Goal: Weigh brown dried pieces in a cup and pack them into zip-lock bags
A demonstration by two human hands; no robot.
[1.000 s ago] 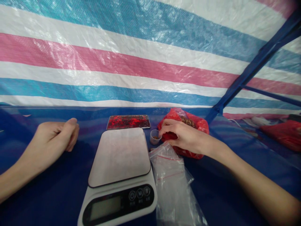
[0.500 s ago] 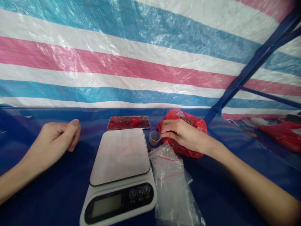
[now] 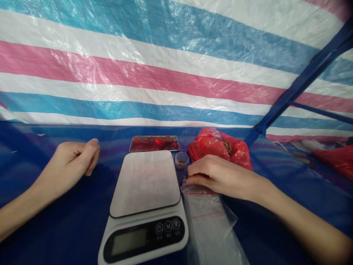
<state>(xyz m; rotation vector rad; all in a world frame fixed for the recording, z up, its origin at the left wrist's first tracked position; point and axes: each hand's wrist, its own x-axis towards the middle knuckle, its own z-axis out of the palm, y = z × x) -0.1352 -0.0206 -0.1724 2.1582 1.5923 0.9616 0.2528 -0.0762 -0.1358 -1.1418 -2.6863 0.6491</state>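
The bare left hand (image 3: 78,159) curls into a loose fist, thumb (image 3: 89,150) uppermost, while the bare right hand (image 3: 211,173) arches palm down, fingers (image 3: 194,170) bent, its forearm (image 3: 296,217) slanting inward.

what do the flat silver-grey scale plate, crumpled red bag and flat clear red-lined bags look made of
Silver-grey scale plate: probably metal, satin finish, given its soft sheen.
Crumpled red bag: thin glossy plastic film, judging by bright highlights on creases.
Clear red-lined bags: smooth plastic film, likely polythene; see-through, with shiny wrinkles.

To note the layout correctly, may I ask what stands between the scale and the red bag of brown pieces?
The head view shows a small clear cup between the scale and the red bag.
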